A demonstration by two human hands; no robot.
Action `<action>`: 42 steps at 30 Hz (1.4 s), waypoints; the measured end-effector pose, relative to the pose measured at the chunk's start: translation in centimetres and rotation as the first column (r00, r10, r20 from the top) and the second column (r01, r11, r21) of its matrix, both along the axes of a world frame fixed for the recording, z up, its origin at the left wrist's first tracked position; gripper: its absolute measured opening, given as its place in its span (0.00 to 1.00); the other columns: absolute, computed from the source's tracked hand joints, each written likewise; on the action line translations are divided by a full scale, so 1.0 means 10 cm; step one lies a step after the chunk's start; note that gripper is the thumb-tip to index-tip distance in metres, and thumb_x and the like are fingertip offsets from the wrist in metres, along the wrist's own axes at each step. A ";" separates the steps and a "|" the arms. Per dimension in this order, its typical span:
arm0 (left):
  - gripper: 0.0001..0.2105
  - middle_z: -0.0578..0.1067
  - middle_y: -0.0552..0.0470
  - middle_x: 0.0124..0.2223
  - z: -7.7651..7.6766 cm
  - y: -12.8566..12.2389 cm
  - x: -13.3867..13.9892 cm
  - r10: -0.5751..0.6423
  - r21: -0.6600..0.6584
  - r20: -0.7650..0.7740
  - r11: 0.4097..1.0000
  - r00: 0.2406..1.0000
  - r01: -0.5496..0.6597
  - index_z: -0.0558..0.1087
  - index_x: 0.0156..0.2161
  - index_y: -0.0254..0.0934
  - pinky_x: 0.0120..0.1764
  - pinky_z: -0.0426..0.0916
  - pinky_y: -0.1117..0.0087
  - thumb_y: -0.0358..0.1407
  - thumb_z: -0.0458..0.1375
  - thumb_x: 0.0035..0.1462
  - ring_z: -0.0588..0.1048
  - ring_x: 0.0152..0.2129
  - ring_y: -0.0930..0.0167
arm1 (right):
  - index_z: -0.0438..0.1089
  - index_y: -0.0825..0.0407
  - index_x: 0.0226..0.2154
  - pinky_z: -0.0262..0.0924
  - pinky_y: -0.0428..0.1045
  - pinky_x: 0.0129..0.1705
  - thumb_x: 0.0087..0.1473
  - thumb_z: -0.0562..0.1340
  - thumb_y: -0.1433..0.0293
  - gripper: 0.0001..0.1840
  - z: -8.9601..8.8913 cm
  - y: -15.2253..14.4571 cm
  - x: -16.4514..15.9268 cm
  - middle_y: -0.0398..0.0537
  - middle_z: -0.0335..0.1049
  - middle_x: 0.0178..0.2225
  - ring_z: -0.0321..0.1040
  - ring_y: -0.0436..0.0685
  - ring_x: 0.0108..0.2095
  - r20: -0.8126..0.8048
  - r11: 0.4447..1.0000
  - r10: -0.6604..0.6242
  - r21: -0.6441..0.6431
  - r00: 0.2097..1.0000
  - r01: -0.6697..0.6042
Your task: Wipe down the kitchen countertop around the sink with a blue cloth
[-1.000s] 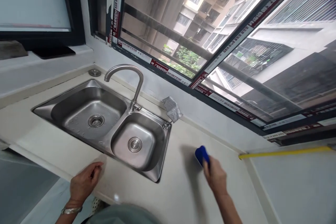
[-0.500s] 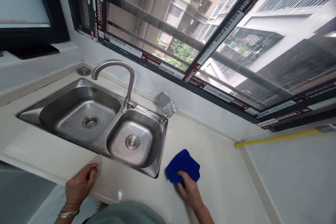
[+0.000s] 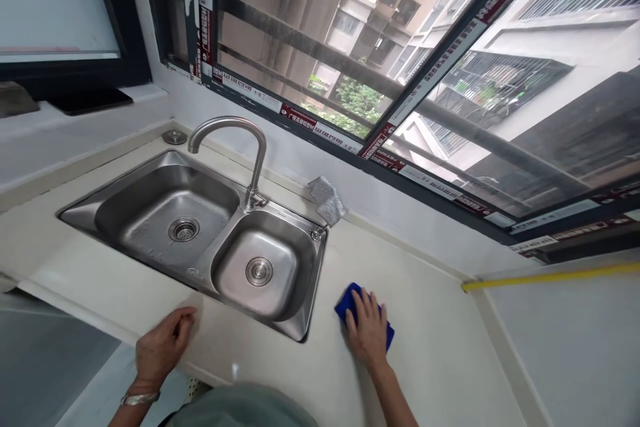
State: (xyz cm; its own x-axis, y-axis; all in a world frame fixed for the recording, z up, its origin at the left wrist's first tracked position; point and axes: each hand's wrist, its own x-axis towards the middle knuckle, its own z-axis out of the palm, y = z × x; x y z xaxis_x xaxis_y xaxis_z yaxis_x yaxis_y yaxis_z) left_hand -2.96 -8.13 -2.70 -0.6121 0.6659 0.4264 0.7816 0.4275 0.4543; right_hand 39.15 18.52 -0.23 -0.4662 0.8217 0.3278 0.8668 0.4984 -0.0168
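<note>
My right hand (image 3: 369, 330) lies palm down on a blue cloth (image 3: 349, 303) on the pale countertop (image 3: 430, 353), right of the sink. Its fingers are spread out over the cloth, and much of the cloth is hidden beneath the hand. My left hand (image 3: 165, 343) rests near the counter's front edge with its fingers curled in, and I see nothing in it. A metal bracelet (image 3: 141, 399) circles the left wrist. Between and beyond both hands sits the steel double-bowl sink (image 3: 203, 280), with a curved faucet (image 3: 261, 153) at its back.
Crumpled silvery wrap (image 3: 327, 200) covers something at the sink's back right corner. A round metal cap (image 3: 174, 137) sits behind the left bowl. A dark flat object (image 3: 93, 101) lies on the left ledge. A yellow pipe (image 3: 550, 277) runs along the right wall.
My right hand has gone from gripping the cloth's near edge to lying spread on top of it. The cloth now looks smaller and slightly farther right. The left hand stays curled.
</note>
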 end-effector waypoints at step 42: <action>0.09 0.82 0.63 0.33 0.05 -0.09 -0.01 -0.047 -0.051 0.092 0.997 0.995 0.052 0.77 0.40 0.43 0.26 0.69 0.80 0.37 0.53 0.64 0.78 0.21 0.79 | 0.61 0.57 0.62 0.33 0.62 0.68 0.65 0.39 0.61 0.32 -0.28 2.02 -1.19 0.54 0.54 0.66 0.36 0.63 0.69 0.289 0.984 -0.032 -0.161 0.957 0.081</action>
